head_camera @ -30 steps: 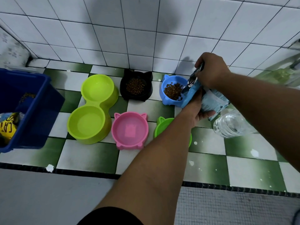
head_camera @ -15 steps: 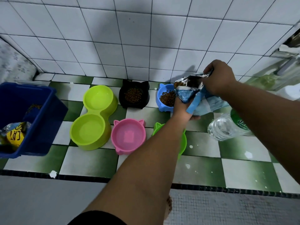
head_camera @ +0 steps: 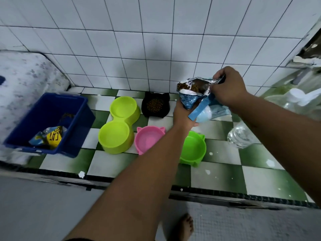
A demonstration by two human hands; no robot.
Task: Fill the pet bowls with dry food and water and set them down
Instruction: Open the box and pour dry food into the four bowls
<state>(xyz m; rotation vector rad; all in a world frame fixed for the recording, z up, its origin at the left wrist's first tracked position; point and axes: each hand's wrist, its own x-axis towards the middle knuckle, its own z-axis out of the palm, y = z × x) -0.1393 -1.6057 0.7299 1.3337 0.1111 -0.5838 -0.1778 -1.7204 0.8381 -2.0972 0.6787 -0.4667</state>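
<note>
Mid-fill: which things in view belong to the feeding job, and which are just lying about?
For the job: food bag, gripped by left hand and right hand; black bowl, holding kibble; double bowl, pink bowl, green bowl, without kibble; water bottle.
Lying about: blue crate, yellow packet inside it; flowered cloth.

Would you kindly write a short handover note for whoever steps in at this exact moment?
Left hand grips the open kibble bag from below; right hand pinches its top edge.
Done: black bowl holds kibble.
To do: lime double bowl, pink bowl and green bowl show no kibble; water bottle lies on the floor to the right, untouched.
</note>
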